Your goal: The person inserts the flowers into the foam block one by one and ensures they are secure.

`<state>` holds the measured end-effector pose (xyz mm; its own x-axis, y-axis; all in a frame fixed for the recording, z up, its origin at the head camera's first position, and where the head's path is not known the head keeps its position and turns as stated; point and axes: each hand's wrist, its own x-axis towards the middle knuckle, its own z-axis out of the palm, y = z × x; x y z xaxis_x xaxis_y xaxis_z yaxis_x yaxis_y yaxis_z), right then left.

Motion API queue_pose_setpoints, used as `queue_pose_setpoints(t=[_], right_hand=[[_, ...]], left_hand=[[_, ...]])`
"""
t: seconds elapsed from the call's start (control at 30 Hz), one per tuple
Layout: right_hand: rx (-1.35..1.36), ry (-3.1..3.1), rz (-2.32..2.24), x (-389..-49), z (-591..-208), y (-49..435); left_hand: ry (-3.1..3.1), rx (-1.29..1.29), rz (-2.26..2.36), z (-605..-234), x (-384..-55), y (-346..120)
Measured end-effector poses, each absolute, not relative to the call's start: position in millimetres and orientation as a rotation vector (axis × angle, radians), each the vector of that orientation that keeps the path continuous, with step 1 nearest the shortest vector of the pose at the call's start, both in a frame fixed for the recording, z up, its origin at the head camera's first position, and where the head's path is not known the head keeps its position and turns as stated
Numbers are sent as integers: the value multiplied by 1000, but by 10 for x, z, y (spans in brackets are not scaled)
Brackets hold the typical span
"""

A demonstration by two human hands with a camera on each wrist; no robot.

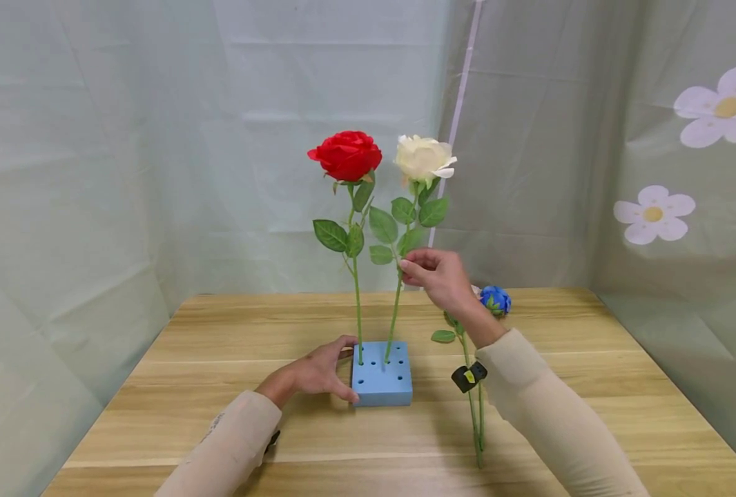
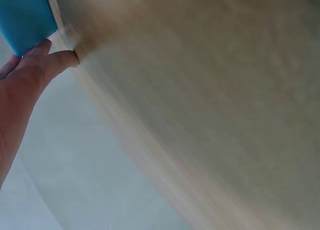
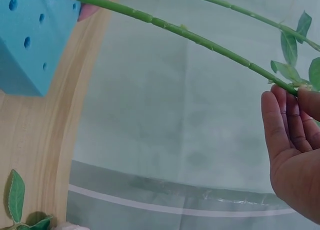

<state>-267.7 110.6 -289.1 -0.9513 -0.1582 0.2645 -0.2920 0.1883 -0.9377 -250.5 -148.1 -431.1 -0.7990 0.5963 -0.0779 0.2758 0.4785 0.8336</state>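
Note:
My right hand [image 1: 436,276] pinches the stem of a white rose [image 1: 425,159] just under its leaves, thumb against fingertips. That green stem [image 3: 165,25] slants down, its lower end right at a hole in the top of a light blue block [image 1: 383,393]. A red rose [image 1: 346,157] stands upright in the block's back left hole. My left hand [image 1: 320,369] holds the block by its left side, thumb at the front corner and fingers toward the back. In the left wrist view, the left hand's fingers [image 2: 35,57] lie along the edge of the block [image 2: 25,19].
Right of the block, a blue flower [image 1: 496,299] and another stemmed flower lie on the wooden table [image 1: 592,386], partly hidden by my right forearm. Each wrist wears a black device [image 1: 469,377]. Pale curtains [image 1: 281,228] hang behind and beside the table.

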Motion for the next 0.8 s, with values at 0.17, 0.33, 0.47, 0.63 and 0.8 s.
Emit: queue_pose_setpoints(t=[0.17,0.33,0.47,0.63,0.8], right_hand=[[472,-2312,1872,-2689,-2949,1052],[483,-2297,1843,-2690,-3007,995],[484,-2287,1838,-2685,-3041,949],[473,-2290,1837,-2693,-3076,912],[491,-2298,1810,-2711,-3104,899]], left_hand=[[2378,728,1235,-4310,-2504,-1486],[2369,726,1249,-4312,-2501,-1480],[2359,722,1259,-4321,-2504,-1474],[2374,712,1242,-4317,-2506,-1471],[2380,720,1233,-4311,-2514,-1472]])
